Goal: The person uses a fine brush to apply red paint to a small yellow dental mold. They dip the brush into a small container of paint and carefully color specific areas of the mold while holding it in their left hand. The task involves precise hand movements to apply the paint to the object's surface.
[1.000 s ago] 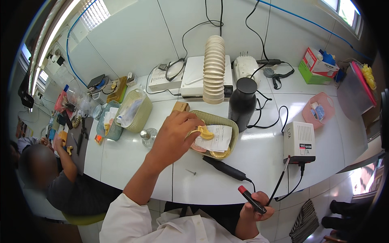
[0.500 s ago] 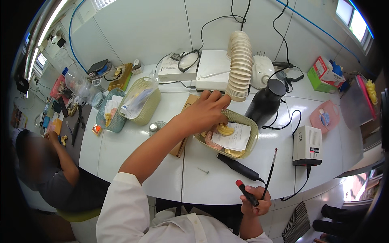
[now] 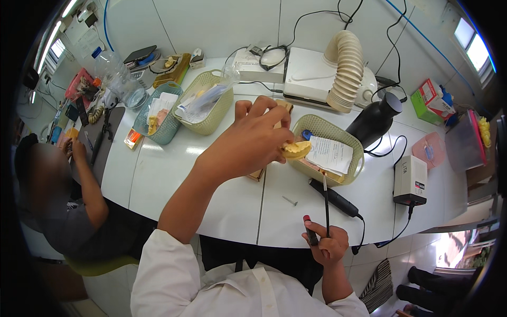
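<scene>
As my left hand (image 3: 245, 140) pinched the yellow mould (image 3: 297, 150) at its left end, fingertips narrow on it, the piece showed right over the left side of the green basket (image 3: 334, 128). Picking out, I judged, was the step in hand, and the next move called for a firm pinch and a clear path past that rim. Over on the other side, my right hand (image 3: 328, 246) was curled around two things at once: a thin brush (image 3: 327, 208) and a short black stick (image 3: 312, 235) with a red end. The brush tip crossed the near rim in my view; touching or not, I couldn't tell! And inside that basket? A printed paper (image 3: 332, 156) on top, a blue piece (image 3: 307, 134) by its far left corner, something pinkish below, mostly hidden. Further left, a second green basket (image 3: 219, 117) held papers in clear plastic (image 3: 199, 112), and beside it a blue-green basket (image 3: 166, 133) carried papers and a yellow piece (image 3: 152, 127).
</scene>
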`<state>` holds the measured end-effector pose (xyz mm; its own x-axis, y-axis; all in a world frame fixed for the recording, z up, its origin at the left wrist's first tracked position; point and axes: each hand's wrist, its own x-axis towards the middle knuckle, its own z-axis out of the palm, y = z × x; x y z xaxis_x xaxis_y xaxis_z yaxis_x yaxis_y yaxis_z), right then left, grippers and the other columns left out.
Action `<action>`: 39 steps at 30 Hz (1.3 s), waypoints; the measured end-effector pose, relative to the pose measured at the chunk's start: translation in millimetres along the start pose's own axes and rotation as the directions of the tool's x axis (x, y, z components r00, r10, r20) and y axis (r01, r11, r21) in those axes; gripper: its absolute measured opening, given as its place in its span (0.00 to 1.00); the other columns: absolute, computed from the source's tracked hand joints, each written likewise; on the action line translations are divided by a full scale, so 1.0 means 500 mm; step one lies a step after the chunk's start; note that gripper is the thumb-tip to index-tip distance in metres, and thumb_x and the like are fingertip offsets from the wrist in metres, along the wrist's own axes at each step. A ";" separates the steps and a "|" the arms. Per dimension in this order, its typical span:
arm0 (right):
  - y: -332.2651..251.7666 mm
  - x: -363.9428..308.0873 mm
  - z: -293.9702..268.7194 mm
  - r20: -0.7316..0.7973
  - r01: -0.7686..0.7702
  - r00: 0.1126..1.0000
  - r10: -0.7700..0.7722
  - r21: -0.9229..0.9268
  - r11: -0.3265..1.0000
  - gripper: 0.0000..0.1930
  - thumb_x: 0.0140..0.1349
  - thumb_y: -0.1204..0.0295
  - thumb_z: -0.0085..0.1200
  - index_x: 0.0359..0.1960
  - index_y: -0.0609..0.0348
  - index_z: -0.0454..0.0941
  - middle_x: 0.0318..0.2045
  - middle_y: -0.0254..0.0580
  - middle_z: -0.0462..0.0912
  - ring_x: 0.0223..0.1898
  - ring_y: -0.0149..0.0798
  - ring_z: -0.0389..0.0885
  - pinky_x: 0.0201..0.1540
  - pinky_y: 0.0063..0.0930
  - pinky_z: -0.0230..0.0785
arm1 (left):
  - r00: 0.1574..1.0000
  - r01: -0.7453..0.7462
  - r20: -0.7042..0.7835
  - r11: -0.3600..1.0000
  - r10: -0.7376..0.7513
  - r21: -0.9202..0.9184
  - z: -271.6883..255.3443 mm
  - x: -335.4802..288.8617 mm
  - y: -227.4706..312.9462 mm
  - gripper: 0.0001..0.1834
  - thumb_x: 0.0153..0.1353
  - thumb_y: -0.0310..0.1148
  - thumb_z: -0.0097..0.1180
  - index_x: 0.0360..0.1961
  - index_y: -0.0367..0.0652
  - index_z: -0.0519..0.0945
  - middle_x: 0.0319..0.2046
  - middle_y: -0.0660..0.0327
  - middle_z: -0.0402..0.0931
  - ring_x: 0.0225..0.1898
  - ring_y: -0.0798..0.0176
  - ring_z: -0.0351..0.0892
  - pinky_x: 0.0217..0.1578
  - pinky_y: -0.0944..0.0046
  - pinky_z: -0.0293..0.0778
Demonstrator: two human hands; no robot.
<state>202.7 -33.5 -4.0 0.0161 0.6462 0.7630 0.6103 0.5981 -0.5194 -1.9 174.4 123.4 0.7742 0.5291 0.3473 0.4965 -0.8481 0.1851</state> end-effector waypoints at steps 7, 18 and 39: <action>0.038 0.163 0.063 0.020 0.174 0.984 -0.175 0.057 0.983 0.25 0.50 0.79 0.71 0.21 0.52 0.58 0.39 0.42 0.89 0.17 0.32 0.77 0.18 0.24 0.65 | 0.975 0.077 0.224 0.942 -0.002 -0.327 -0.023 -0.154 -0.027 0.21 0.47 0.39 0.76 0.42 0.49 0.84 0.45 0.67 0.81 0.51 0.59 0.74 0.54 0.57 0.64; 0.112 0.209 0.112 0.238 0.170 0.949 -0.208 0.172 0.970 0.19 0.51 0.86 0.65 0.22 0.56 0.62 0.41 0.47 0.88 0.27 0.38 0.86 0.27 0.26 0.77 | 0.866 0.202 0.490 0.824 0.103 -0.530 0.060 -0.176 -0.036 0.21 0.56 0.40 0.70 0.46 0.42 0.79 0.46 0.60 0.77 0.50 0.53 0.78 0.50 0.56 0.75; 0.110 0.189 0.111 0.379 -0.238 0.907 0.181 0.108 0.965 0.23 0.55 0.81 0.69 0.23 0.55 0.59 0.31 0.46 0.84 0.39 0.39 0.89 0.29 0.27 0.76 | 0.966 0.116 0.254 0.967 -0.056 -0.227 0.108 -0.183 0.002 0.18 0.46 0.37 0.73 0.39 0.43 0.84 0.41 0.62 0.78 0.45 0.54 0.79 0.47 0.57 0.75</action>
<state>193.7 86.6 18.0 -0.1750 0.8745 0.4524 0.5001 0.4748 -0.7242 -50.7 126.7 42.2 0.8195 0.5658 0.0914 0.4808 -0.7655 0.4276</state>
